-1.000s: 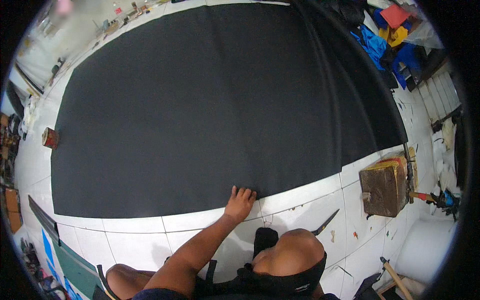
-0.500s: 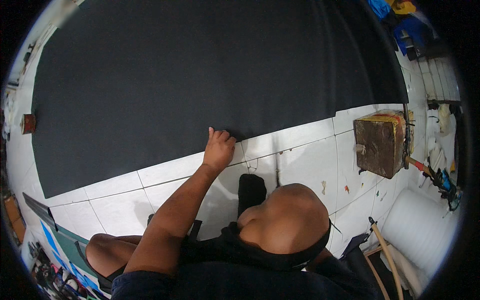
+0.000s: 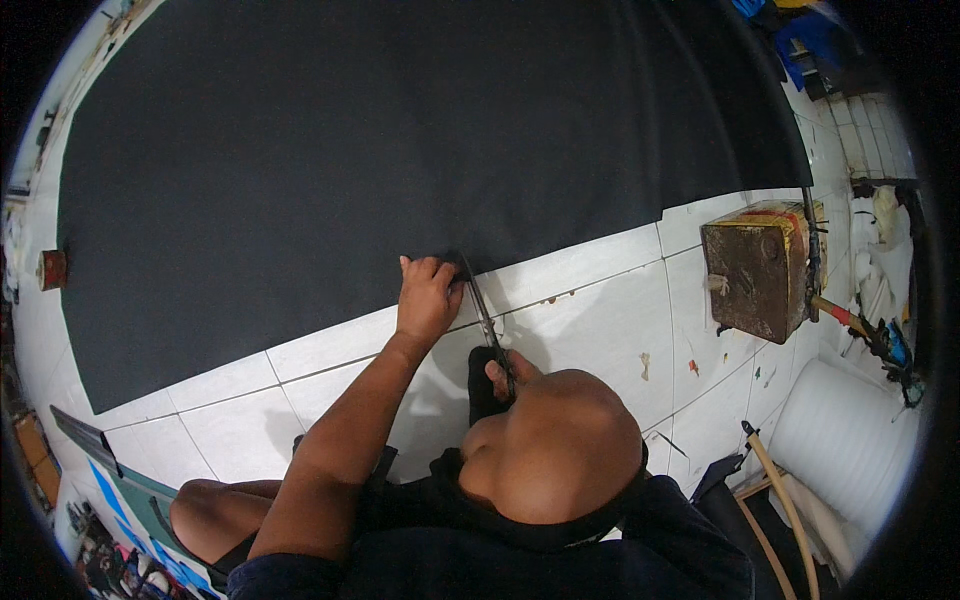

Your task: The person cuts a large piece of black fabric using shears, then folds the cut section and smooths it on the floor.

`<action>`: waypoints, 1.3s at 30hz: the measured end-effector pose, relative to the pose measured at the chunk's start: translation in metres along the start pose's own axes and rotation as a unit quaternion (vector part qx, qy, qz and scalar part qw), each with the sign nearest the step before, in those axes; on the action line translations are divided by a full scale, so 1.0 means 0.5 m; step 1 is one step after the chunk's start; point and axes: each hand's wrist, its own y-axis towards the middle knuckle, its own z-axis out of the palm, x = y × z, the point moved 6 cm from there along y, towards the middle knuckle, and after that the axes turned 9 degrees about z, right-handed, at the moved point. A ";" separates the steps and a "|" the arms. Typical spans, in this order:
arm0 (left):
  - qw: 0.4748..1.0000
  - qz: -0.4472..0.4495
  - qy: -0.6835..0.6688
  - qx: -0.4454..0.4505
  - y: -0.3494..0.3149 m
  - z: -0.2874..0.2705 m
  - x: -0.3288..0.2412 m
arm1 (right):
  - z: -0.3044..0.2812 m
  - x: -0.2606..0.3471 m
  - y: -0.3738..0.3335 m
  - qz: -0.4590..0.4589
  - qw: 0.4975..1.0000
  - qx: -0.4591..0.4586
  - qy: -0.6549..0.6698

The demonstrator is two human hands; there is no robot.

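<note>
On my feed the light is fairly bright, seemingly from overhead, with soft grey shadows on the white square-tiled floor (image 3: 600,290) either side of the bare bent knee (image 3: 560,450); I lose detail in the large matte black sheet (image 3: 350,150), and straight edges bow toward the blurry, black-vignetted fisheye rim

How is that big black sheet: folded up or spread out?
Mostly spread out: the black sheet lies wide across white floor tiles, slightly ridged at right.
</note>
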 end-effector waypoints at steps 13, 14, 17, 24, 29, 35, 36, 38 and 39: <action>1.000 -0.018 0.011 0.022 -0.008 0.013 0.018 | 0.076 -0.003 0.093 -0.010 0.996 0.071 0.048; 1.000 -0.021 0.014 0.018 -0.009 0.010 0.022 | 0.089 0.000 0.108 -0.014 0.995 0.079 0.056; 1.000 -0.007 0.004 -0.006 -0.016 0.005 0.020 | 0.115 0.009 0.153 -0.021 0.992 0.097 0.073; 1.000 -0.007 -0.020 0.002 -0.023 -0.002 0.021 | 0.129 0.055 0.233 -0.031 0.984 0.137 0.110; 0.998 0.021 -0.044 -0.034 -0.019 0.001 0.012 | 0.137 0.091 0.306 -0.056 0.979 0.129 0.148; 0.999 0.034 0.012 0.035 -0.029 0.003 0.024 | 0.139 0.115 0.324 -0.075 0.986 0.093 0.118; 0.997 0.048 0.017 0.066 -0.032 0.003 0.023 | 0.136 0.113 0.324 -0.053 0.988 0.108 0.098; 0.993 0.060 0.025 0.096 -0.040 -0.003 0.018 | 0.137 0.121 0.329 -0.033 0.989 0.125 0.078; 0.991 0.067 0.039 0.110 -0.042 0.000 0.011 | 0.131 0.127 0.334 -0.036 0.988 0.124 0.087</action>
